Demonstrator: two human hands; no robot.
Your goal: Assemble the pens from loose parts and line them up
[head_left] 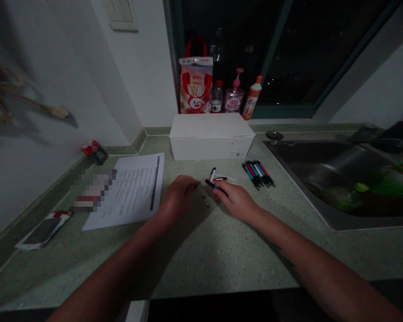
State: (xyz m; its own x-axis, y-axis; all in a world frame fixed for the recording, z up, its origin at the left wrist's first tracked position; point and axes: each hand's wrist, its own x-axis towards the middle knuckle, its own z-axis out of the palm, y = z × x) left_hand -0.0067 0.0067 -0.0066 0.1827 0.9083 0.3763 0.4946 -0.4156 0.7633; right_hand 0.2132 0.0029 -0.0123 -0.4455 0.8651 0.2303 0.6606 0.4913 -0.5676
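Observation:
My right hand (237,201) rests on the green speckled counter (221,250), its fingers pinched on a black pen (214,186) with a blue grip. Opposite it, my left hand (176,199) is curled, fingertips close to the pen's left end; whether it holds anything is hidden. Small loose pen parts (205,200) lie on the counter between the hands. Just behind them are a white pen piece (212,173) and a thin red refill (221,179). A row of several assembled pens (258,174) lies to the right.
A white cardboard box (211,136) stands behind the hands. Printed paper (130,190) and a phone (43,230) lie at left. A steel sink (342,183) holding green items fills the right. Bottles and a red bag (195,85) line the window sill.

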